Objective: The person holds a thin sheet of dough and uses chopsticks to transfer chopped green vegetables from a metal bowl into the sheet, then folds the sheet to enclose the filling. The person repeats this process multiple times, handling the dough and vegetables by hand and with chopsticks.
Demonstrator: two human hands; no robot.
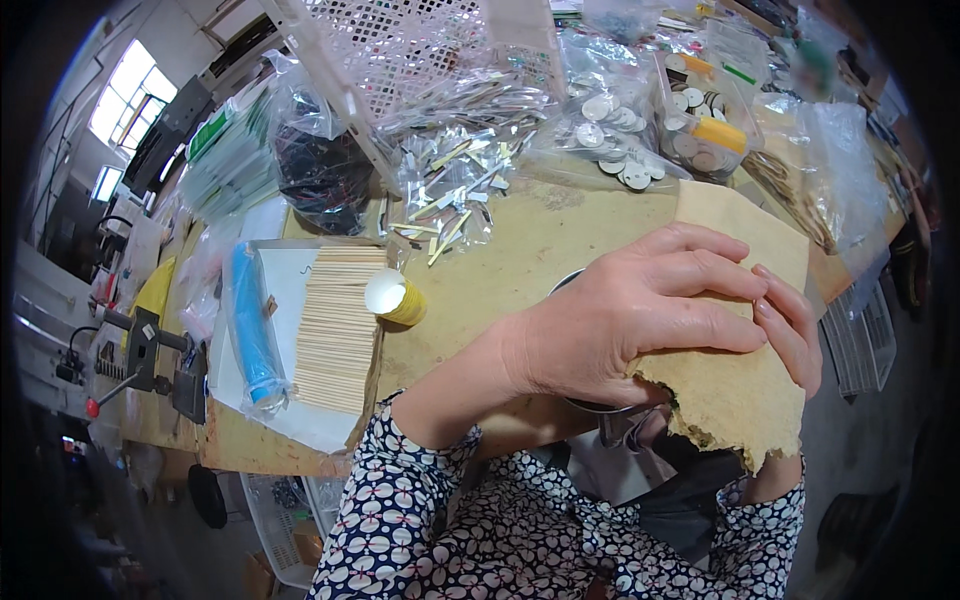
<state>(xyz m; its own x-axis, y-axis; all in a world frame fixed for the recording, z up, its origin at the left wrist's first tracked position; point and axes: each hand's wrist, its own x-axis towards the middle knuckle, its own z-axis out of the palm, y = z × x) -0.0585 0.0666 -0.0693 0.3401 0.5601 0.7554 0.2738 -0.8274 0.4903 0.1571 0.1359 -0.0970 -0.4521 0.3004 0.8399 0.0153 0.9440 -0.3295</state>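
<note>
A pale tan board or sheet (740,400) with a ragged, torn near edge juts from the table's right side toward my lap. Across it lies my left hand (650,295), its fingers curved and pressed together. Close against those fingertips, my right hand (795,335) curls at the sheet's right side, its palm and wrist partly behind the sheet. Whatever the two hands hold between them is hidden. Below my left hand, the metal rim of a round object (568,280) shows, mostly covered. Dark grey cloth (640,460) hangs beneath.
Left of my hands stand a yellow cup-like roll (397,298), a row of thin wooden sticks (340,325) and a blue wrapped roll (255,330). Farther back are small clear packets (450,190), a white perforated crate (345,100), bagged round discs (610,130) and a clear disc tub (705,115).
</note>
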